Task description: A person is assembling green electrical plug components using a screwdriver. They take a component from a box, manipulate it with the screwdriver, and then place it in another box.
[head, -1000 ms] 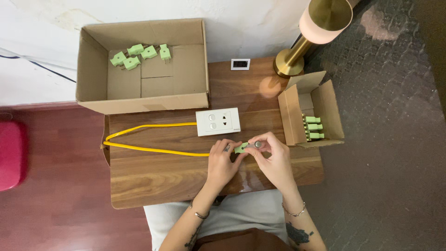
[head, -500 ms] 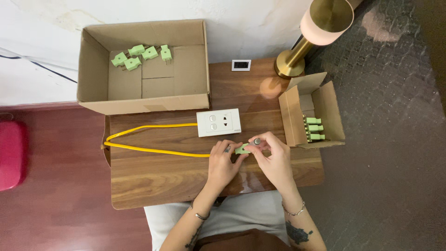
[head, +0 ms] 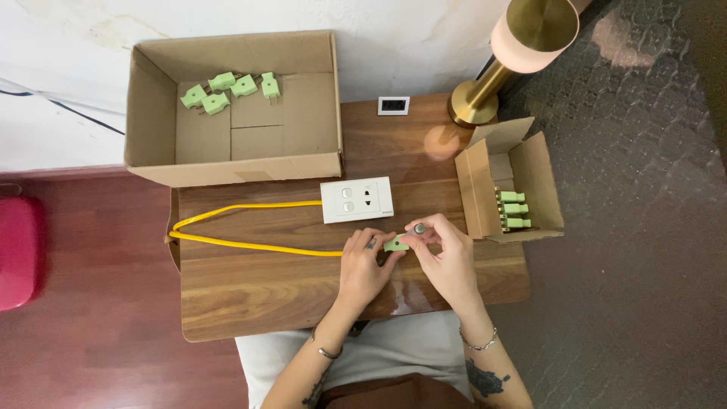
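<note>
My left hand [head: 365,261] and my right hand [head: 443,254] meet over the wooden table [head: 303,288], both pinching a small green plug [head: 394,243] at the end of a yellow cable [head: 242,244]. My right hand's fingers also hold a small grey tool tip [head: 419,228] above the plug. The cable loops left to the table's edge and back to a white socket plate [head: 357,200] just beyond my hands.
A large open cardboard box [head: 235,159] at the back holds several green plugs [head: 227,87]. A small open box [head: 509,185] at the right holds three more. A brass lamp [head: 515,45] stands at the back right, with a small white square item [head: 394,105] beside it.
</note>
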